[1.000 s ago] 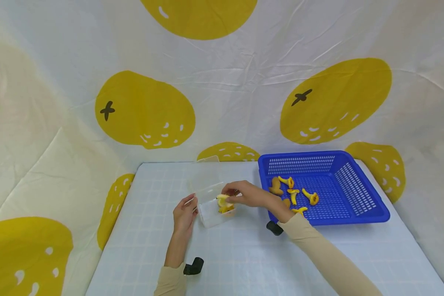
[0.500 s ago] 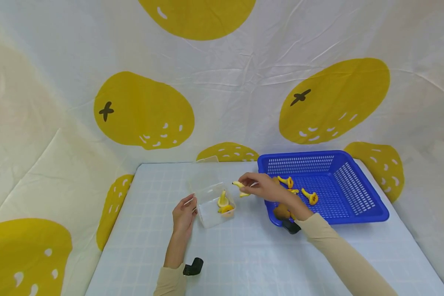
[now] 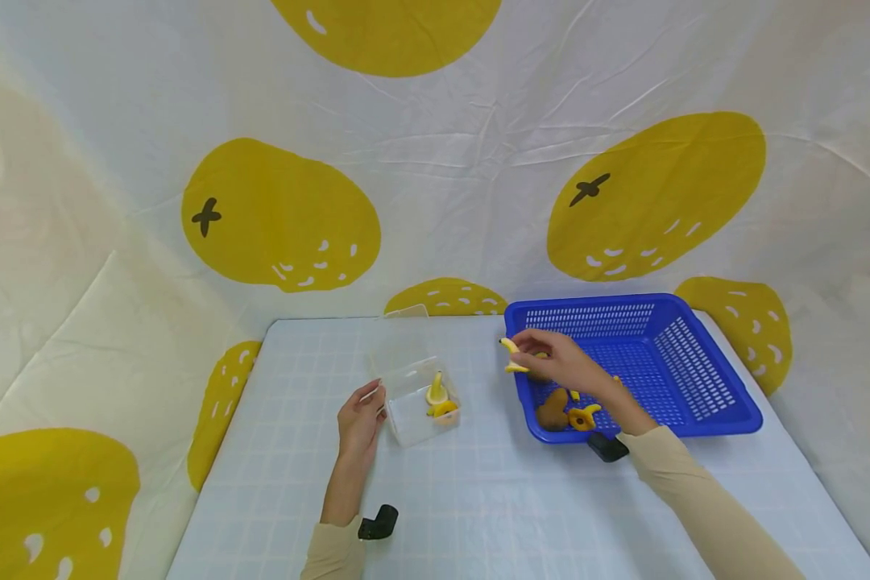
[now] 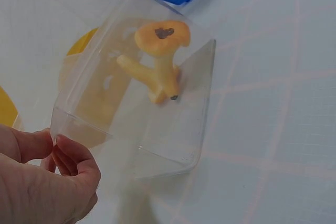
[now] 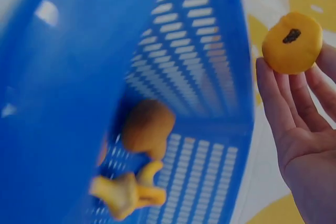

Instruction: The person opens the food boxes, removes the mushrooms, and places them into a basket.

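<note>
My left hand (image 3: pixel 361 420) pinches the rim of a clear plastic box (image 3: pixel 409 420) between thumb and fingers, at its left corner. Inside that box, at its right end, lie two yellow trumpet-shaped mushrooms (image 4: pixel 163 39), one resting across the other. Over the left edge of the blue basket (image 3: pixel 696 430), my right hand (image 3: pixel 567 364) holds another yellow mushroom (image 3: pixel 509 346) by thumb and fingertips. Its round cap (image 5: pixel 287 56) with a dark centre faces the right wrist camera. Brown mushrooms (image 5: pixel 148 125) and yellow ones (image 5: pixel 123 192) lie in the basket, partly hidden by the right hand in the head view.
The box's clear lid (image 3: pixel 400 342) lies folded back behind it. A pale checked cloth (image 3: pixel 464 499) covers the table. Behind rises a white curtain (image 3: pixel 435 185) printed with yellow fruit. Black wrist mounts (image 3: pixel 379 523) sit at both sleeves.
My right hand has moved from above the box rightward to the basket, carrying a yellow mushroom out of the box. My left hand has stayed at the box's rim.
</note>
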Available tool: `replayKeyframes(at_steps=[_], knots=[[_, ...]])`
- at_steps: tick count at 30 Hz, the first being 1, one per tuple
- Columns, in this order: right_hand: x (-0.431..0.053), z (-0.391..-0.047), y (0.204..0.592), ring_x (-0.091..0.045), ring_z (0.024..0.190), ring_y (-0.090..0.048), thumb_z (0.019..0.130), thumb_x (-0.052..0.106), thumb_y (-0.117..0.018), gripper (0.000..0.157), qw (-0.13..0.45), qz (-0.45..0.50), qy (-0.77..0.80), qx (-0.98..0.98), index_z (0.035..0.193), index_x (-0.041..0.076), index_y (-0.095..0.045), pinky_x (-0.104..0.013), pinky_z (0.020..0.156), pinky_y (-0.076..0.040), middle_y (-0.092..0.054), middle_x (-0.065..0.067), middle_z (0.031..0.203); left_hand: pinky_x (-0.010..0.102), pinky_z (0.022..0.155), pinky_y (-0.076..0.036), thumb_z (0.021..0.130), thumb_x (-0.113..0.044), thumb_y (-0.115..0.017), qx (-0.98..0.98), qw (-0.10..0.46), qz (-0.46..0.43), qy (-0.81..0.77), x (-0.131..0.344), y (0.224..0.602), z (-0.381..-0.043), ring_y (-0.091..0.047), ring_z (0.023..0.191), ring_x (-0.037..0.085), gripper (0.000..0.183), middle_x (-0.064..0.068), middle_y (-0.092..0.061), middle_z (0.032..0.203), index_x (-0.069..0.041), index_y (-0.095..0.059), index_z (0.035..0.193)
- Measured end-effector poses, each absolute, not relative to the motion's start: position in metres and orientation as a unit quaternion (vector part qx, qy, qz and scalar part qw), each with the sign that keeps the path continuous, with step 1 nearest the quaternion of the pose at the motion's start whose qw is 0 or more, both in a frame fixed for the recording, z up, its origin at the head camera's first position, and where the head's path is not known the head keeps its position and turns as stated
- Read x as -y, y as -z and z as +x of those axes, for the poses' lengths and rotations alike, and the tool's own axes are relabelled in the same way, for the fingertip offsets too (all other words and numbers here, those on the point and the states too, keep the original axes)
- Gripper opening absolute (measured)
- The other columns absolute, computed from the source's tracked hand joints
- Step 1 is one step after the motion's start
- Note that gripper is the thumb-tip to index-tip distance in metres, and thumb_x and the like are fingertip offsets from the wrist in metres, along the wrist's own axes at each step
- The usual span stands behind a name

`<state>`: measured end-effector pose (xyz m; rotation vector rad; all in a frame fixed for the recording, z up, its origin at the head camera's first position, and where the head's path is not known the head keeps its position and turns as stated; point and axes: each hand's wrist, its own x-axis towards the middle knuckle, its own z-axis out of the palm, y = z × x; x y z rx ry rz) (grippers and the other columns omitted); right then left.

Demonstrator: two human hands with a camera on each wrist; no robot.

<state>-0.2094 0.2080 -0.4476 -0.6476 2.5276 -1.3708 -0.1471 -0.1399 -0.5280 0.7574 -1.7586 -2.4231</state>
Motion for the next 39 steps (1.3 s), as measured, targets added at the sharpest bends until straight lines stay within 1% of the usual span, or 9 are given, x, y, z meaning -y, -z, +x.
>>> replayKeyframes(at_steps=[3, 8, 16, 20, 24, 28, 31, 33, 39], knots=[[-0.221, -0.207, 0.449, -0.028, 0.109, -0.065, 0.103, 0.021, -0.066, 0.034, 0.088, -0.204, 0.465, -0.857, 0.13, 0.0, -0.064, -0.028, 0.093, -0.054, -0.069, -0.012, 0.116, 0.021, 0.071, -0.051, 0.101, -0.008, -0.067, 0.571, 0.027, 0.247, 0.782, 0.14, 0.528, -0.147, -0.061, 0.088, 0.014, 0.039, 0.007, -0.066, 0.104, 0.007, -0.058, 0.136], [-0.24, -0.201, 0.451, -0.032, 0.113, -0.064, 0.103, 0.022, -0.066, 0.037, 0.073, -0.174, 0.461, -0.867, 0.132, 0.0, -0.062, -0.036, 0.095, -0.055, -0.068, -0.015, 0.119, 0.02, 0.07, -0.051, 0.101, -0.009, -0.067, 0.573, 0.027, 0.247, 0.781, 0.14, 0.528, -0.147, -0.059, 0.086, 0.013, 0.039, 0.008, -0.066, 0.106, 0.007, -0.058, 0.136], [-0.267, -0.194, 0.464, -0.036, 0.108, -0.066, 0.104, 0.023, -0.065, 0.037, 0.048, -0.146, 0.454, -0.878, 0.131, -0.002, -0.062, -0.032, 0.086, -0.058, -0.068, -0.018, 0.117, 0.023, 0.072, -0.052, 0.101, -0.007, -0.066, 0.572, 0.034, 0.242, 0.783, 0.14, 0.531, -0.148, -0.06, 0.085, 0.012, 0.037, 0.007, -0.066, 0.102, 0.008, -0.059, 0.135], [-0.28, -0.192, 0.473, -0.037, 0.106, -0.067, 0.104, 0.022, -0.064, 0.036, 0.037, -0.133, 0.443, -0.886, 0.13, -0.002, -0.062, -0.037, 0.084, -0.059, -0.068, -0.021, 0.119, 0.023, 0.072, -0.052, 0.1, -0.007, -0.068, 0.571, 0.038, 0.242, 0.784, 0.14, 0.531, -0.148, -0.06, 0.085, 0.013, 0.036, 0.006, -0.066, 0.101, 0.007, -0.06, 0.133], [-0.289, -0.19, 0.48, -0.036, 0.105, -0.068, 0.104, 0.027, -0.064, 0.037, 0.033, -0.113, 0.43, -0.895, 0.128, -0.001, -0.063, -0.033, 0.08, -0.056, -0.069, -0.019, 0.116, 0.022, 0.07, -0.051, 0.099, -0.006, -0.068, 0.567, 0.042, 0.244, 0.786, 0.14, 0.532, -0.149, -0.059, 0.083, 0.012, 0.034, 0.002, -0.064, 0.096, 0.007, -0.062, 0.131], [-0.295, -0.188, 0.486, -0.037, 0.105, -0.067, 0.104, 0.027, -0.065, 0.036, 0.025, -0.106, 0.415, -0.903, 0.126, -0.002, -0.064, -0.035, 0.081, -0.057, -0.069, -0.017, 0.112, 0.021, 0.07, -0.051, 0.1, -0.005, -0.066, 0.567, 0.042, 0.245, 0.785, 0.14, 0.532, -0.149, -0.06, 0.084, 0.013, 0.035, 0.002, -0.064, 0.096, 0.008, -0.06, 0.132], [-0.298, -0.186, 0.489, -0.039, 0.106, -0.066, 0.104, 0.026, -0.065, 0.036, 0.027, -0.098, 0.41, -0.906, 0.125, -0.003, -0.064, -0.042, 0.082, -0.059, -0.069, -0.019, 0.113, 0.021, 0.069, -0.051, 0.1, -0.005, -0.066, 0.566, 0.044, 0.244, 0.786, 0.14, 0.532, -0.15, -0.06, 0.085, 0.014, 0.036, 0.005, -0.065, 0.098, 0.009, -0.06, 0.133], [-0.3, -0.185, 0.491, -0.041, 0.107, -0.066, 0.104, 0.026, -0.065, 0.038, 0.035, -0.087, 0.404, -0.91, 0.126, -0.004, -0.063, -0.043, 0.08, -0.06, -0.068, -0.021, 0.114, 0.021, 0.069, -0.051, 0.1, -0.004, -0.066, 0.566, 0.044, 0.244, 0.787, 0.14, 0.532, -0.15, -0.06, 0.085, 0.014, 0.036, 0.006, -0.065, 0.1, 0.009, -0.06, 0.133], [-0.303, -0.186, 0.499, -0.04, 0.102, -0.067, 0.102, 0.023, -0.067, 0.039, 0.049, -0.058, 0.388, -0.919, 0.125, -0.008, -0.062, -0.037, 0.073, -0.061, -0.068, -0.023, 0.111, 0.021, 0.069, -0.051, 0.1, -0.005, -0.067, 0.567, 0.044, 0.244, 0.785, 0.14, 0.532, -0.149, -0.062, 0.087, 0.016, 0.036, 0.011, -0.066, 0.105, 0.009, -0.06, 0.133]])
